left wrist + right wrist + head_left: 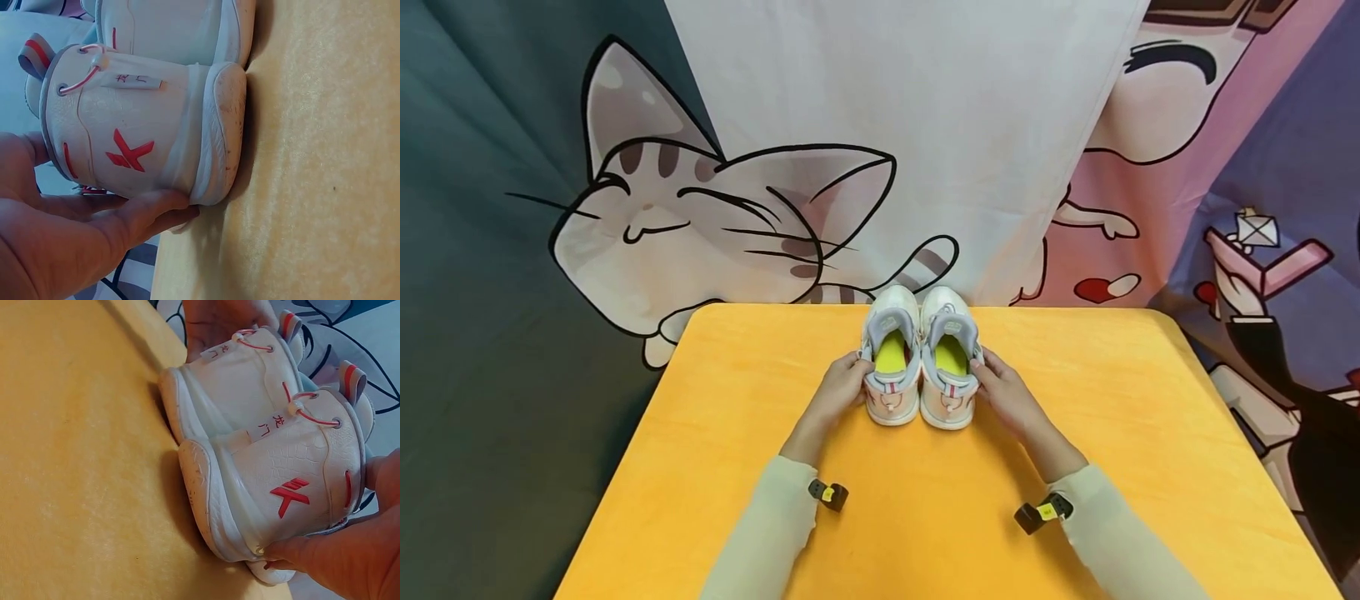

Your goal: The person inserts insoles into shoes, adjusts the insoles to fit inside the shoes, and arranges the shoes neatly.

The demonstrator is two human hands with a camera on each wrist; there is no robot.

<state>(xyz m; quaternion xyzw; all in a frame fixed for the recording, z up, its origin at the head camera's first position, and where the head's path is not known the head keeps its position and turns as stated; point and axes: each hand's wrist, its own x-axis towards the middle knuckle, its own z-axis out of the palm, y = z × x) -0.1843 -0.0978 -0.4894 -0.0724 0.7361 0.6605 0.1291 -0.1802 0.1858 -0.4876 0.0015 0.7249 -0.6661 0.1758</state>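
Observation:
Two white sneakers stand side by side on the yellow table in the head view, heels toward me and yellow-green insoles showing. My left hand [839, 385] holds the left sneaker [891, 403] by its outer side, thumb at the collar and fingers along the outside. On the other side, my right hand [1011, 398] grips the right sneaker [948, 407] the same way, thumb over the collar edge. In the left wrist view, the left sneaker [106, 134] shows a red logo and a corded heel tag. The right wrist view has the right sneaker [275, 469] nearest, soles on the table.
The yellow table [737, 417] reaches from me back to a hanging cloth [985, 125] printed with a cartoon cat. The sneakers' toes are at the table's far edge, close to the cloth. A small black device [829, 494] is on each sleeve cuff.

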